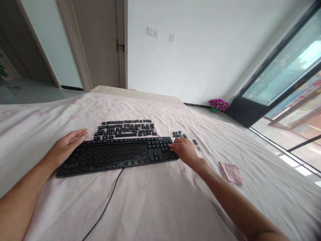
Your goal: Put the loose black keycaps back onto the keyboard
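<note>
A black keyboard (110,154) lies slightly tilted across the sheet, its main section stripped of keycaps so that bare key sockets show. Keys sit on part of its number pad, arrow block and top row. Over the keyboard's left end is my left hand (70,142), fingers stretched out and holding nothing. My right hand (184,149) rests at the right edge of the number pad with its fingers bent and pressed together; whatever lies between them is hidden. Loose black keycaps (125,130) are laid out in rows behind the keyboard, and a smaller group of keycaps (177,134) sits behind my right hand.
A thin metal tool (199,148) lies right of my right hand, near a dark keycap (195,142). Farther right is a folded pink cloth (232,173). The keyboard's cable (107,202) runs toward me over the floral bedsheet (155,207).
</note>
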The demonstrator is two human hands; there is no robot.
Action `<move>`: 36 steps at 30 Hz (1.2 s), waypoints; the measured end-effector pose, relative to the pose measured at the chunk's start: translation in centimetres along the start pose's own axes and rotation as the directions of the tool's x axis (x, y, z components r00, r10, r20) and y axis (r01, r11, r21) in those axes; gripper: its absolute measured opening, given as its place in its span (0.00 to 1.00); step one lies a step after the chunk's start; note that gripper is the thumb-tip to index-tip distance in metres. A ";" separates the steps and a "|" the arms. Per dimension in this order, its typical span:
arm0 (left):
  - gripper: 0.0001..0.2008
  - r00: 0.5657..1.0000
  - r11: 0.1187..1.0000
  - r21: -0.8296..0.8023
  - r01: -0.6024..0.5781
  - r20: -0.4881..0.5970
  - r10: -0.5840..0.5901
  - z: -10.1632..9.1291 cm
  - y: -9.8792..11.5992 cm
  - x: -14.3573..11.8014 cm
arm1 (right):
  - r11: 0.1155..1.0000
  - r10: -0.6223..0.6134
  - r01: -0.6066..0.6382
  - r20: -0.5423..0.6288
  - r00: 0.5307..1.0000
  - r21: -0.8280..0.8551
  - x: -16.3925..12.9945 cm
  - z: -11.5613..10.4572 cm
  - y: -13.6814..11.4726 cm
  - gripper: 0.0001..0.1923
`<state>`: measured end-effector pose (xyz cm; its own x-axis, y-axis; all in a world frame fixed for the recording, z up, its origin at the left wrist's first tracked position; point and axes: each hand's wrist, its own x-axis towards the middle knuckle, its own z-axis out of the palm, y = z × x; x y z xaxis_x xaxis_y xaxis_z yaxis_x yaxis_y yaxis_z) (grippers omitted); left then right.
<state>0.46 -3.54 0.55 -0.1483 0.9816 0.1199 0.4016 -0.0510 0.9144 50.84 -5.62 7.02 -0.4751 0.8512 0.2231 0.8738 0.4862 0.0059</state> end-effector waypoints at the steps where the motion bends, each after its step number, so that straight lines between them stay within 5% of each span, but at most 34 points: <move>1: 0.41 1.000 1.000 0.001 0.001 -0.001 -0.001 0.0 0.0 0.0 | 1.000 0.000 0.000 0.000 1.000 -0.007 -0.1 0.0 -0.1 0.10; 29: 0.38 0.999 1.000 0.000 -0.009 0.040 0.009 -0.2 -0.3 0.0 | 0.977 -0.006 0.023 0.080 0.997 -0.214 -0.6 0.0 -1.4 0.13; 36: 0.40 0.999 0.999 0.026 -0.025 0.032 0.024 -0.1 -0.4 0.1 | 0.959 -0.017 0.033 0.060 0.998 -0.280 -2.0 -0.6 -2.7 0.27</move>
<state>0.16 -3.45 0.21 -0.1098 0.9854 0.1299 0.4286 -0.0709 0.9007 49.48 -8.73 7.10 -0.4954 0.8531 0.1638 0.8514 0.4394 0.2863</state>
